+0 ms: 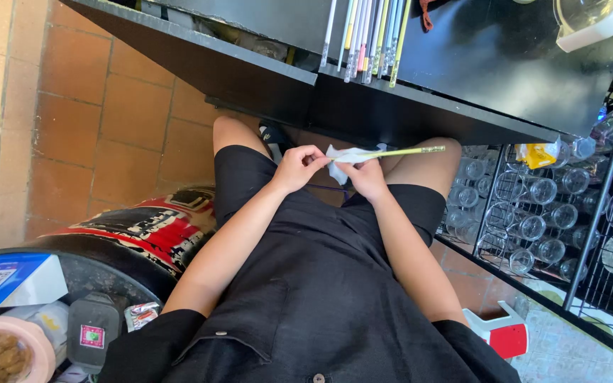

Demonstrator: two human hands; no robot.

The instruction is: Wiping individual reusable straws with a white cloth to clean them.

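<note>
At the far left we see a blue-and-white card box (5,282) and a pink round tub of brown pellets (0,354) on a dark round drum (101,262) with a red, black and white wrap.

Moving in, our left hand (298,167) sits above the lap, thumb and fingers pinched on the near end of the thin yellow-green straw (399,151), apparently to keep it from turning. Just beside it our right hand (367,177) is closed around a crumpled white tissue (345,154), which wraps the straw where the two hands nearly meet; we judge the tissue is pressed there so it can rub along the shaft.

The straw itself is slim, straight and pale yellow-green, with a darker banded tip pointing right, level with the knees and just below the edge of the black counter (420,106). On that counter lies a row of similar thin straws in white, pink, blue and yellow (367,39).

Further right a black wire rack (604,191) holds clear drinking glasses (533,227) lying on their sides.
</note>
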